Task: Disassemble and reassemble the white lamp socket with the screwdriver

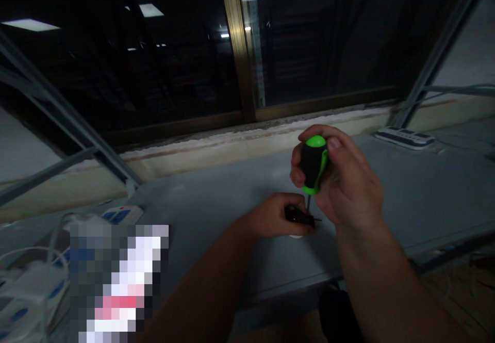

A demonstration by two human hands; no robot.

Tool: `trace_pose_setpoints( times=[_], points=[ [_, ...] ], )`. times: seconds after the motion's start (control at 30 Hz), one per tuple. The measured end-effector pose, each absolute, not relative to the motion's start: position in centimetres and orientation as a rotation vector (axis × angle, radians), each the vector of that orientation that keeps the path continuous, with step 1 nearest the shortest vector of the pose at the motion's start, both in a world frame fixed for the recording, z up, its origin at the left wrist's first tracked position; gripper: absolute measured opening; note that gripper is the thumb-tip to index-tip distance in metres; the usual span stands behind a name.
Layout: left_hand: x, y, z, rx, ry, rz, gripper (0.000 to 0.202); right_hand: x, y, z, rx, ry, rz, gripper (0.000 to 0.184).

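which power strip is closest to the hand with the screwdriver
The white and blue one at the far right, just past the right hand; the strips at the left lie much farther off, among white cables.

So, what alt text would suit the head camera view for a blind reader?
A right hand holds a green-and-black screwdriver, its shaft reaching down to a small dark object in the left hand, over a grey table before a dark window.

- no words or numbers can be read
- none can be made out on the green and black screwdriver handle (313,163)
- the marks on the white power strip (404,137) are too small to be read
- the patch (118,281) at the bottom left is blurred
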State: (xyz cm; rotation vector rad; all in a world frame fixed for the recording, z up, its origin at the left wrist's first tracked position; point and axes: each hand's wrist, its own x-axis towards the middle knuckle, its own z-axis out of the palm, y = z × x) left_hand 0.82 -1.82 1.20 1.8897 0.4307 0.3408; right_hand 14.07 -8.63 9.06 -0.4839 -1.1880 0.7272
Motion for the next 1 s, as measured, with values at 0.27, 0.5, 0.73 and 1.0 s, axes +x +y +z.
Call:
trace_pose_setpoints(
  times=[0.27,0.5,0.73,1.0],
  points=[
    [1.0,-1.9,1.4,1.816,0.448,0.324,0.027,14.3,-8.3,9.1,-0.329,-1.023,0.692,0.023],
    [0.9,-2.1,1.3,1.778,0.48,0.32,0.034,15.4,-8.6,9.2,-0.446,-1.04,0.693,0.017],
    [0.9,-1.9,1.0,1.736,0.472,0.317,0.035,15.6,-8.5,9.5,-0.226,-1.007,0.974,0.031],
    [0.9,-2.0,1.3,1.747,0.479,0.323,0.034,15.4,-8.6,9.3,-0.333,-0.985,0.828,0.022]
  ],
)
